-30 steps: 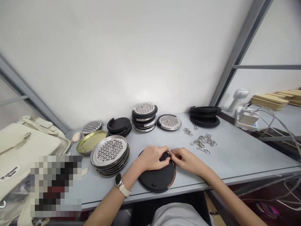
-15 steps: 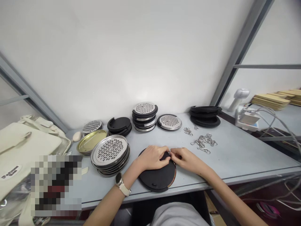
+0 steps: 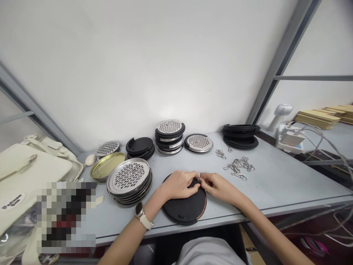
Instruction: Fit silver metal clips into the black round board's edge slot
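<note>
A black round disc with an orange-brown strip along its right edge lies flat at the table's front edge. Over its upper part rests my left hand, fingers closed at the disc's upper right rim. My right hand pinches at the same spot from the right, fingertips nearly touching the left ones. A small bit of metal shows between the fingertips; its shape is too small to make out. Metal clips lie in a loose pile beyond my right hand.
Grater discs are stacked at the left beside gold lids. Farther back stand a mixed stack, a single grater and black holders. A cream bag is far left; a power strip with cables is right.
</note>
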A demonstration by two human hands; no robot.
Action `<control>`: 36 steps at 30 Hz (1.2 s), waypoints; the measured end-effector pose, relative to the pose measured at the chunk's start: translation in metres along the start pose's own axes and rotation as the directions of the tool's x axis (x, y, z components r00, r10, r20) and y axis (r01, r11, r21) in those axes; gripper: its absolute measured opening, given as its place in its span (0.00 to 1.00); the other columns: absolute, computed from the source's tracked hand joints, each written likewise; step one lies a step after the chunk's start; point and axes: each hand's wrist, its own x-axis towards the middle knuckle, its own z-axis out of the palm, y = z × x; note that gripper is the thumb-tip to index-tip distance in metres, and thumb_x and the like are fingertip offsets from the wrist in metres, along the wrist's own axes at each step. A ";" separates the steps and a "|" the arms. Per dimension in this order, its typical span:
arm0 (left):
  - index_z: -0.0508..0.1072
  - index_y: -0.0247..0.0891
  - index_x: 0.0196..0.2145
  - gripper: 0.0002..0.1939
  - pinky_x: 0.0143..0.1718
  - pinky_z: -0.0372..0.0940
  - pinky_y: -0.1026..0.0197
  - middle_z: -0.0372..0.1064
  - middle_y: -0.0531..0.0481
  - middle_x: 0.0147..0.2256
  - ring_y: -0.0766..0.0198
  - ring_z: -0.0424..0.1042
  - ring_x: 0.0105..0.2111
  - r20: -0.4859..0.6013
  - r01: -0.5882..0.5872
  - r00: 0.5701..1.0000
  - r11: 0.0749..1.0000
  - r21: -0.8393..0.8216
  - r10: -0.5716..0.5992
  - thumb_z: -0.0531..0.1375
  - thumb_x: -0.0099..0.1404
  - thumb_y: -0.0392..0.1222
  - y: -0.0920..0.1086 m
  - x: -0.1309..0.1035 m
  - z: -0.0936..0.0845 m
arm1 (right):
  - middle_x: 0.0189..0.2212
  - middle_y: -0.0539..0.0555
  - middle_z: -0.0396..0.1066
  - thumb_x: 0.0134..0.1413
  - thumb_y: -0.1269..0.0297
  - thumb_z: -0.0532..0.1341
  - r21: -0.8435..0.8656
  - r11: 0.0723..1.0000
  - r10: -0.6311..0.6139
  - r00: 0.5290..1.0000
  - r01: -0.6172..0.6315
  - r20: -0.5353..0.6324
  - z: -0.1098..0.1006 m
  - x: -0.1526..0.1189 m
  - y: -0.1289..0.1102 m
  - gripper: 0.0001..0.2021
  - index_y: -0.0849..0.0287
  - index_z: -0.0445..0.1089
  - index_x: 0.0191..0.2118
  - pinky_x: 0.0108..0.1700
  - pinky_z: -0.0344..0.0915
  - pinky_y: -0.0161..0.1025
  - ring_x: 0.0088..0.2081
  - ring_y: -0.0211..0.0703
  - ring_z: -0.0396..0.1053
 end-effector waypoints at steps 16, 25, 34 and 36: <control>0.65 0.42 0.40 0.06 0.25 0.51 0.65 0.63 0.58 0.22 0.67 0.63 0.22 -0.004 0.018 1.000 0.998 0.062 -0.018 0.52 0.64 0.40 0.001 0.000 -0.002 | 0.18 0.44 0.52 0.60 0.62 0.48 -0.007 1.000 -0.005 1.000 0.005 -0.003 -0.002 0.000 -0.003 0.14 0.57 0.52 0.24 0.24 0.47 0.32 0.21 0.33 0.49; 0.61 0.42 0.36 0.08 0.26 0.52 0.62 0.68 0.56 0.28 0.63 0.68 0.27 -0.103 0.117 0.989 0.980 0.159 -0.101 0.55 0.61 0.45 0.001 -0.001 0.002 | 0.18 0.43 0.52 0.60 0.63 0.48 -0.039 0.999 -0.011 1.000 0.010 -0.012 -0.004 0.001 -0.008 0.13 0.57 0.52 0.24 0.24 0.47 0.32 0.21 0.33 0.50; 0.61 0.41 0.36 0.07 0.25 0.52 0.62 0.67 0.55 0.27 0.64 0.67 0.25 -0.010 0.042 0.999 0.993 0.113 -0.041 0.55 0.59 0.43 0.004 -0.001 -0.002 | 0.19 0.44 0.55 0.61 0.64 0.48 -0.058 0.998 -0.031 0.999 0.030 -0.031 -0.003 0.001 -0.005 0.13 0.58 0.56 0.25 0.25 0.48 0.33 0.21 0.34 0.52; 0.61 0.41 0.36 0.07 0.25 0.52 0.63 0.67 0.55 0.27 0.64 0.66 0.25 -0.009 0.020 1.000 0.995 0.099 -0.019 0.55 0.59 0.43 0.003 -0.001 -0.002 | 0.19 0.45 0.58 0.61 0.64 0.48 -0.064 0.997 -0.039 0.999 0.037 -0.032 -0.002 0.001 -0.006 0.12 0.58 0.58 0.26 0.25 0.49 0.33 0.22 0.34 0.54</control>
